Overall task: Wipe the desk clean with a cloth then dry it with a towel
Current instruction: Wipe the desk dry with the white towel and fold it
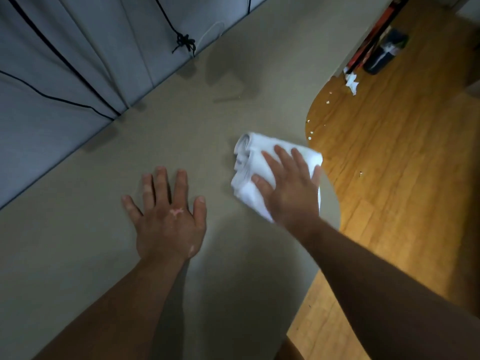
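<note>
We are looking at what seems an office workstation: a smooth grey-beige curved-edge table (181, 126) is butting against grey fabric partition panels (31, 131) carrying thin black cables (185, 44), above a wood-plank floor (389, 152).

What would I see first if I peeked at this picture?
The bright white cloth jumps out, folded up near the right edge of the desk, with the right hand pressing flat on it. Next comes the left hand, fingers spread, resting flat on the desk beside it. Off to the right, little white scraps lie scattered on the wooden floor.
</note>
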`<state>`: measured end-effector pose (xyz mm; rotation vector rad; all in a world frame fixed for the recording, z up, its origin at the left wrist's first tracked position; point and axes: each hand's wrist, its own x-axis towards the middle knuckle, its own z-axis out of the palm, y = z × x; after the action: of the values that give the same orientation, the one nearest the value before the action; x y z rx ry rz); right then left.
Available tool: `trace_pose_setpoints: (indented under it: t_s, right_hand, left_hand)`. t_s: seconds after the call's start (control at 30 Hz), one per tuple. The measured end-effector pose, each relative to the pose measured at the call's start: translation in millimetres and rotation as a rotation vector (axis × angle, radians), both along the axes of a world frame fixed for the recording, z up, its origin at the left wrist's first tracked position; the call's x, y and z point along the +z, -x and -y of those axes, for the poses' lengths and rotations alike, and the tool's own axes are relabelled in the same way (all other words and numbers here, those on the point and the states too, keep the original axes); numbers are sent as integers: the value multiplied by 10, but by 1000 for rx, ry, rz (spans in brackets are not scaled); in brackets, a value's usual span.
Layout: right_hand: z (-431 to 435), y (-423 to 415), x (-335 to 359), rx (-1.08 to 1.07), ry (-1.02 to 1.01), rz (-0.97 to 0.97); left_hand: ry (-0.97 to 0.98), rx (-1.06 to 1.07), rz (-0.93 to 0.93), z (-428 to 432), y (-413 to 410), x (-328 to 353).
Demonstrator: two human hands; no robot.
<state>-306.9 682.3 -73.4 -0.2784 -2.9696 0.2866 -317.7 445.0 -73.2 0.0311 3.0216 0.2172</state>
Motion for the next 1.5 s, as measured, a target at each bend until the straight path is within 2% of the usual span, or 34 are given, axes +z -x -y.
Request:
trace_pose_setpoints:
  t_s: [0.1, 0.2, 0.5, 0.73, 0.83, 0.9, 0.97, 1.07, 1.1, 1.17, 1.23, 1.33, 1.43, 1.5]
  right_hand:
    - [-74, -536, -1, 112, -11, 47]
    - [-363, -409, 22, 143, -23, 48]
    - [-701, 214, 103, -81, 240, 131]
    - [-178, -833, 110, -315, 170, 124]
    - [186, -1354, 124, -206, 61, 330]
    - [455, -1674, 160, -165, 89, 417]
    - [677, -1934, 249, -146, 148, 365]
    - [745, -2093, 423, -9, 113, 212]
    - [685, -2090, 494, 48, 158, 173]
    - [517, -2041, 717, 44, 411, 202]
    - [368, -1975, 1063, -30, 675, 347]
    - [170, -1903, 1506, -160, 1016, 522]
    - [37, -1872, 1763, -304, 1276, 543]
    - [-26, -1828, 1813, -390, 1392, 518]
  left_hand:
    - [18, -2, 10, -8, 6, 3]
    - [32, -2, 9, 0, 3, -13]
    - [34, -21, 43, 27, 9, 10]
    - [41, -54, 109, 62, 32, 41]
    - [8, -57, 160, 65, 12, 82]
    - [-30, -55, 205, 50, -69, 145]
    - [-59, -64, 247, 19, -218, 235]
    - [-130, -68, 320, -7, -483, 387]
    - [-170, -66, 348, -13, -561, 425]
    - [-274, -66, 387, -46, -687, 540]
    - [-469, -51, 444, -107, -805, 699]
    - [-879, 51, 653, -208, -1049, 985]
    - [-1175, 192, 786, -319, -1312, 1020]
    - [-1247, 202, 810, -438, -1484, 1156]
